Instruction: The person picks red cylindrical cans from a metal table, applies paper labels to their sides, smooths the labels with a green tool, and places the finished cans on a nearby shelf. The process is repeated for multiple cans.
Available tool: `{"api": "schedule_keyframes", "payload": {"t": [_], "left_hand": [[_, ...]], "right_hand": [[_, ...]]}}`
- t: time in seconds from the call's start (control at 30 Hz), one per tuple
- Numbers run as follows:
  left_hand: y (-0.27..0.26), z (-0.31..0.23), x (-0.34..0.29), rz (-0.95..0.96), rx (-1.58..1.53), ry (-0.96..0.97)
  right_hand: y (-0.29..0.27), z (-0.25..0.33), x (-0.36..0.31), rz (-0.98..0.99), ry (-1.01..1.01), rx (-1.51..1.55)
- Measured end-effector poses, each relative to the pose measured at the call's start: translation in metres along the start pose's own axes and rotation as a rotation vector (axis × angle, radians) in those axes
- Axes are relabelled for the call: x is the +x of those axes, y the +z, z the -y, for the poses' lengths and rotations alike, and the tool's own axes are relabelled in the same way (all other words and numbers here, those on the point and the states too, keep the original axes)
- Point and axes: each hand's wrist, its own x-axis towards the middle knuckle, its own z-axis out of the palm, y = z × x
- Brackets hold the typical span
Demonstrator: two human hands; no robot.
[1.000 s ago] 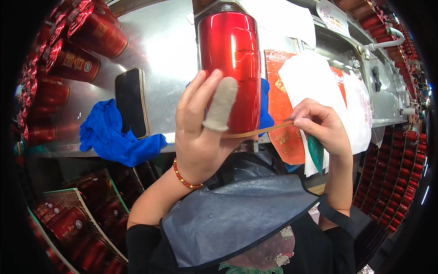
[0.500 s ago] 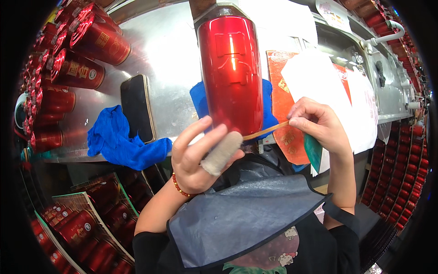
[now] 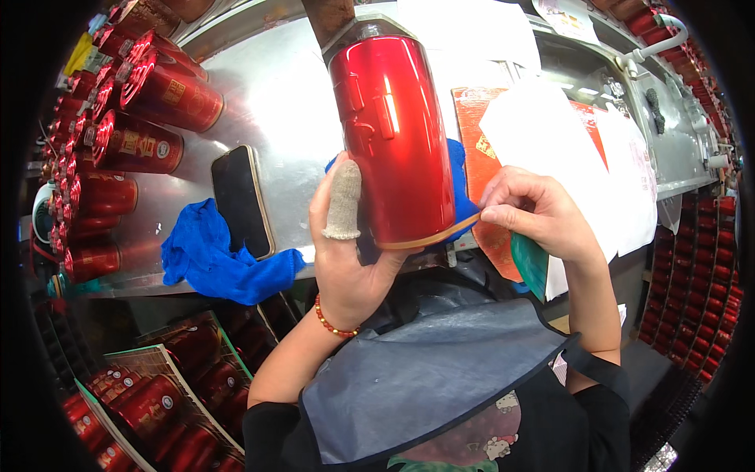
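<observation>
Far left, red canisters [image 3: 171, 93] lie massed; nearer, a crumpled blue cloth [image 3: 203, 250] touches a dark phone [image 3: 238, 203]. The left hand [image 3: 342, 252] stands open, fingers extended along the left side of the red cylinder [image 3: 405, 149], thumb at its near rim; one finger wears a knitted cover [image 3: 342, 200]. The cylinder lies at centre, its far end against a metal block [image 3: 371, 30]. Its wall appears thin, stiff, light and slippery, probably easily dented or scratched; broad support near the rim seems the sounder hold. Right of it, the right hand [image 3: 539, 211] pinches a narrow tan strip [image 3: 440, 235], apparently flexible, best held by its end. Farther right lie white papers [image 3: 543, 145].
</observation>
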Motion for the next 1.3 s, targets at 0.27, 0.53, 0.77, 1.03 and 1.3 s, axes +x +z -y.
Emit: {"api": "schedule_keyframes", "payload": {"t": [0.27,0.53,0.77,1.03,1.3], "left_hand": [[-0.014,-0.001,-0.002,0.08,0.056,0.025],[-0.011,-0.004,-0.003,0.047,-0.115,-0.086],[-0.012,-0.007,0.0,0.057,-0.109,-0.094],[-0.012,-0.008,0.002,0.058,-0.111,-0.11],[-0.025,-0.011,-0.012,0.002,0.198,0.099]], "right_hand": [[0.0,0.023,-0.01,-0.016,0.008,-0.114],[0.007,0.049,-0.028,-0.067,-0.149,-0.213],[0.001,0.033,-0.024,-0.09,-0.045,-0.213],[0.002,0.014,-0.015,-0.079,-0.033,-0.109],[0.007,0.006,-0.006,-0.035,0.015,-0.006]]}}
